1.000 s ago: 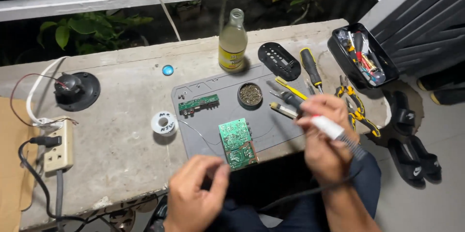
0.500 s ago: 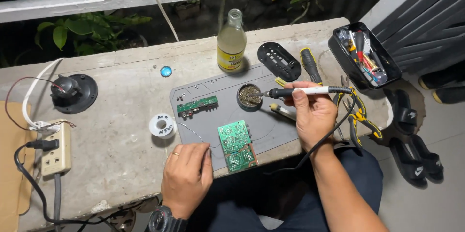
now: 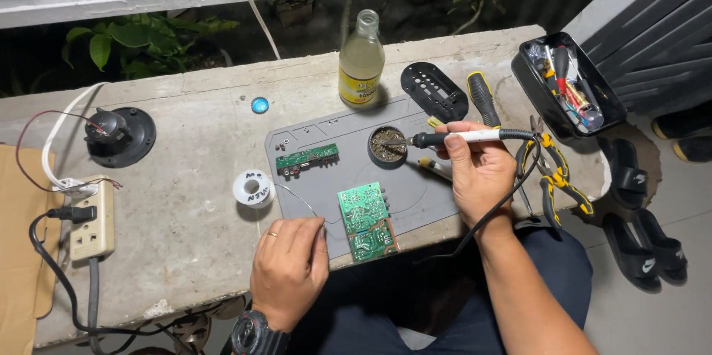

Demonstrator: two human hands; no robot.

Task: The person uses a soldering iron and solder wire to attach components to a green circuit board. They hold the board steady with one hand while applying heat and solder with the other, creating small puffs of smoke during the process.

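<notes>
The right hand [image 3: 480, 169] is gripping a white soldering iron [image 3: 467, 136], fingers wrapped tight round the handle, wrist cocked so the iron is lying nearly level and pointing out to the hand's left. Its tip is sitting in the round tin of brass wool [image 3: 387, 146] just past the thumb. The left hand [image 3: 291, 270] is resting palm-down at the grey mat [image 3: 326, 140] edge, fingers curled together pinching thin solder wire [image 3: 297, 195], with the green circuit board [image 3: 366, 221] lying right beside its fingertips.
</notes>
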